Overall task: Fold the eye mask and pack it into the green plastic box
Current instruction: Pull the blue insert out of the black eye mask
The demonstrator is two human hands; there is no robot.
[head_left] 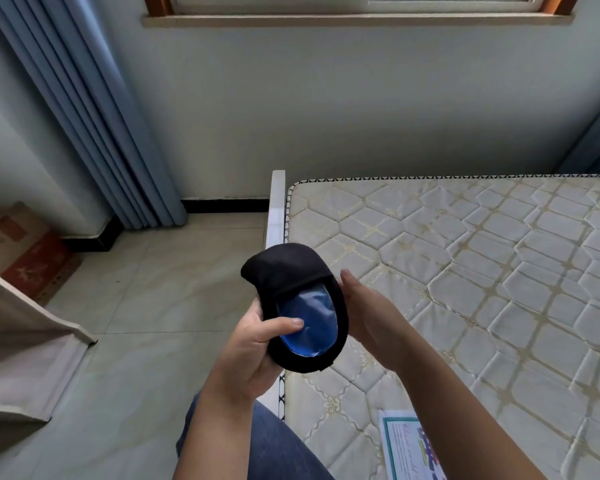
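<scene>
A black eye mask with a blue gel pad showing on its inner side is held in the air above the mattress's left edge, its upper half bent over. My left hand grips its lower half from the left, thumb pressed on the gel pad. From the right, my right hand touches the mask's edge with straight fingers. No green plastic box is in view.
A bare quilted mattress in a white frame fills the right side, with a printed label near its front. Tiled floor lies to the left, a blue curtain and a cardboard box beyond.
</scene>
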